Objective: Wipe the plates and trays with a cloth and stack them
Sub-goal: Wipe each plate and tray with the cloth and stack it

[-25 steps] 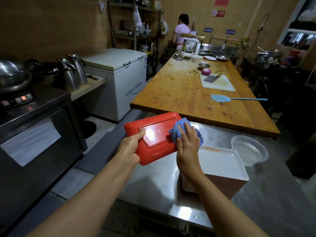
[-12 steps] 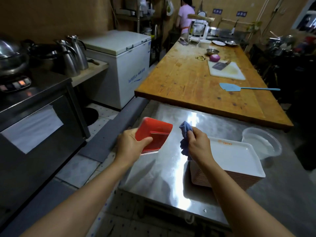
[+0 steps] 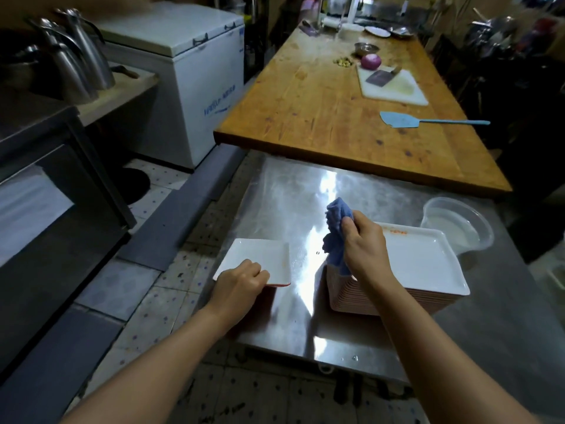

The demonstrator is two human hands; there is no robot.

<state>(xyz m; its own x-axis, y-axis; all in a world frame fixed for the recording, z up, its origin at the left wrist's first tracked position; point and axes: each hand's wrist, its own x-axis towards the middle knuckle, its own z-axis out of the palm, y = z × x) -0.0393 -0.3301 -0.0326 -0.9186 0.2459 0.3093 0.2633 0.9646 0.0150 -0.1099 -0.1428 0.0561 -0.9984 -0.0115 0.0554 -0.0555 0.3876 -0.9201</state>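
Head view: your left hand (image 3: 241, 281) grips the near edge of a white tray (image 3: 260, 258) lying white side up at the steel bench's (image 3: 284, 191) left edge. Your right hand (image 3: 363, 246) clutches the blue cloth (image 3: 336, 221) above the left end of the tray stack (image 3: 425, 264).

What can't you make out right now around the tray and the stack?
Head view only:
- Underside of the tray: faces down.
- Left hand fingertips: curled under the tray's edge.
- Stack count: edges too fine, right hand and blue cloth cover its left end.
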